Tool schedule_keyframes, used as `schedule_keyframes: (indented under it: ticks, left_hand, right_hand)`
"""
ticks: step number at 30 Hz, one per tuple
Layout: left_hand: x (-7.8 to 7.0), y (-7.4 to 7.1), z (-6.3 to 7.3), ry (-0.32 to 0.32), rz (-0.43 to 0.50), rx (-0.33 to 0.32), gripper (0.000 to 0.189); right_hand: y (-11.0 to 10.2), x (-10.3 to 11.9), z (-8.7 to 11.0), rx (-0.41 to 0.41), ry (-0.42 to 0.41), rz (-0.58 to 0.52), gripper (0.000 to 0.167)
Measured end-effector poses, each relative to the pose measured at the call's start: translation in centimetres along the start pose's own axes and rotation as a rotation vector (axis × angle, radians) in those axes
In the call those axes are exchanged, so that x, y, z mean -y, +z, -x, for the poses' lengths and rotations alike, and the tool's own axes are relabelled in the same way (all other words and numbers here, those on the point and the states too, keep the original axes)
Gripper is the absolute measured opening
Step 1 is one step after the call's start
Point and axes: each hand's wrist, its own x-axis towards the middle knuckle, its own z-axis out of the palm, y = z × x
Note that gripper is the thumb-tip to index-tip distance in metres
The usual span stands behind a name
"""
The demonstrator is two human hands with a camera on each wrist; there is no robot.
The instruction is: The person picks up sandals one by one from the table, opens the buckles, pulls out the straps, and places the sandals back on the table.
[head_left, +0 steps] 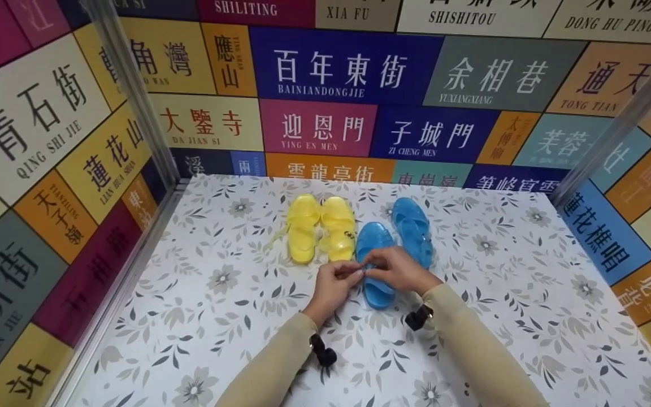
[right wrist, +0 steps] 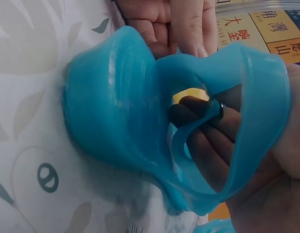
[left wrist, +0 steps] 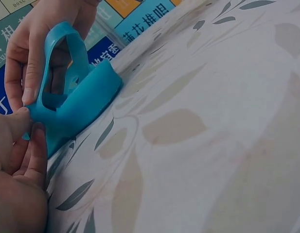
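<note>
A translucent blue jelly sandal [head_left: 379,291] lies on the floral cloth, its toe pointing away from me. At its left side, my left hand [head_left: 331,291] pinches the strap's edge between thumb and fingers, as the left wrist view shows. My right hand [head_left: 402,271] reaches over from the right, its fingertips meeting the left ones on the same side strap [left wrist: 67,36]. In the right wrist view the ankle strap [right wrist: 261,107] loops up behind the heel [right wrist: 111,97], with right-hand fingers behind it. The fastening between the fingertips is largely hidden.
The second blue sandal [head_left: 412,226] lies just right of the right hand. A pair of yellow sandals, the left one [head_left: 303,229] and the right one [head_left: 337,226], lies to the left. Printed sign panels [head_left: 348,68] wall the back and sides of the floral-covered table [head_left: 235,328].
</note>
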Motion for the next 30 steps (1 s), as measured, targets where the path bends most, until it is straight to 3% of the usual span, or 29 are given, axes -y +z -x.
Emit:
schedule_keyframes:
  ticks: [10,18,30]
  left_hand:
    - [-0.52,0.33,-0.08,0.044,-0.054,-0.016,0.015]
    - [-0.42,0.51,0.12,0.024,-0.100,-0.049,0.012]
    - [-0.08,-0.19,-0.03,-0.004,-0.102,0.007,0.017]
  right_hand:
    - [-0.09,-0.31,0.24,-0.031,-0.023,-0.021,0.014]
    - [0.26,-0.30,0.43,-0.009,-0.012,-0.015,0.014]
    - [0.15,-0.26,0.13,0.010,0.039,-0.048,0.017]
